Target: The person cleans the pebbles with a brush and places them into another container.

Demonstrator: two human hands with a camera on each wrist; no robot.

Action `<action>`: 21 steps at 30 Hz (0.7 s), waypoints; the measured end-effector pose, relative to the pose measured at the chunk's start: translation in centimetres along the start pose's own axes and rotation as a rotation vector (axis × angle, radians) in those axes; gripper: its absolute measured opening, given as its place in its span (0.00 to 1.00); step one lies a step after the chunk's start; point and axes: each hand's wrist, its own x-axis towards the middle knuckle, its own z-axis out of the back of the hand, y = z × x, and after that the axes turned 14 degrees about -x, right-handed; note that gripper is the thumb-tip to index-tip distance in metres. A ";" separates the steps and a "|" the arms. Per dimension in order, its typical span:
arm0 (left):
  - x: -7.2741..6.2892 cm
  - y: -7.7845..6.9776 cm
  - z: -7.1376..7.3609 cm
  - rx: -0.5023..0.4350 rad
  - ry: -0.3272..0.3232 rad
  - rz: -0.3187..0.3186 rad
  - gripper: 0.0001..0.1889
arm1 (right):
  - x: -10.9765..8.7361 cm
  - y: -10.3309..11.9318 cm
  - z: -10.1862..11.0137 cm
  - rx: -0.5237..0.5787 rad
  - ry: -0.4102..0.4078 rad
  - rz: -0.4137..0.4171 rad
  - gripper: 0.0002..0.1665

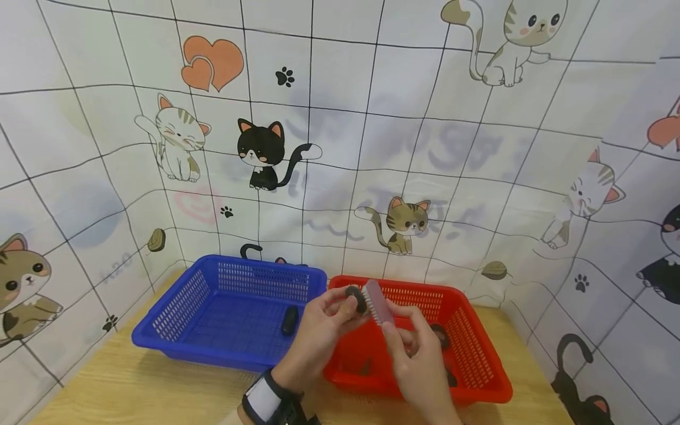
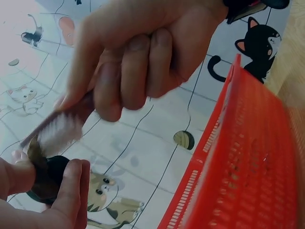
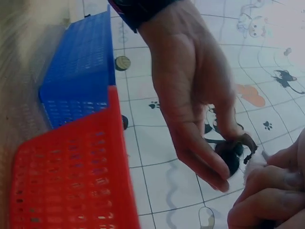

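Observation:
My left hand (image 1: 324, 324) pinches a small, dark, stone-like piece (image 1: 355, 300) between thumb and fingers, up over the inner edges of the two baskets. In the left wrist view the piece (image 2: 58, 167) looks black and smooth, with a brownish, ragged flap on one side. My right hand (image 1: 419, 360) grips a pinkish-purple brush (image 1: 376, 302), fingers curled round its back. The white bristles (image 2: 62, 134) face the dark piece and come right up to its brown side. Part of the piece is hidden behind the left fingers.
A red basket (image 1: 493, 369) stands below the hands, holding several brownish dark pieces (image 1: 441, 335). To its left is a blue basket (image 1: 228, 333) with one black, oblong piece (image 1: 289, 320). Both sit on a wooden table (image 1: 175, 386), backed by a cat-print sheet (image 1: 340, 147).

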 end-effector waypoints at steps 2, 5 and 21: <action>-0.2 0.4 -0.2 0.018 0.024 0.023 0.29 | -0.2 0.0 -0.2 0.004 0.002 0.005 0.24; -0.3 0.8 -0.6 0.020 0.090 0.057 0.28 | -0.1 -0.1 0.0 -0.008 -0.028 0.005 0.24; -0.1 -0.3 -0.1 -0.073 0.016 0.076 0.36 | 0.9 -0.6 1.4 -0.044 -0.038 -0.034 0.23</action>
